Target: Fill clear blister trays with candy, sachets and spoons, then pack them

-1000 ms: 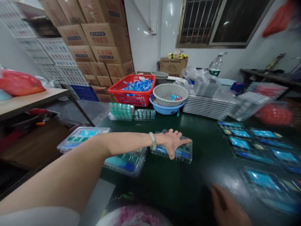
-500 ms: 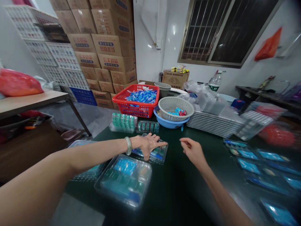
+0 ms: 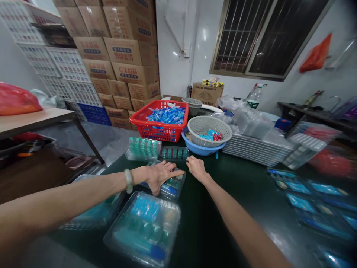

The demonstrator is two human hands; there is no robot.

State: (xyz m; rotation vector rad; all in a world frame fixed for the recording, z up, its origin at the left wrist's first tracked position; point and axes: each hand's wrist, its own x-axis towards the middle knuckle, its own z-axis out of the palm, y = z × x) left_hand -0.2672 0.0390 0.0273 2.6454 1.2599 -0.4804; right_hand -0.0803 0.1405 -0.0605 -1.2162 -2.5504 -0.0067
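Note:
My left hand (image 3: 161,175), with a pale bangle on its wrist, is open, fingers spread over a clear plastic tray (image 3: 178,181) that holds a blue-capped piece and small packets. My right hand (image 3: 196,168) is closed, fingers curled, beside the right corner of a clear compartment tray (image 3: 175,153) with green and dark red pieces; what they hold, if anything, is hidden. In front lies a filled clear pack (image 3: 143,227) with a light blue packet, green pieces and a blue-capped piece. Further clear packs (image 3: 92,212) lie under my left forearm.
Green-filled trays (image 3: 144,148) stand at the table's back left. Behind are a red basket (image 3: 158,130) of blue pieces and a grey colander (image 3: 196,128) in a blue basin (image 3: 205,149). Stacked clear trays (image 3: 253,147) stand back right; filled trays (image 3: 301,203) lie at right.
My right hand has moved left and away from me, to the compartment tray's corner. My left hand stays spread over its tray. The view has shifted slightly.

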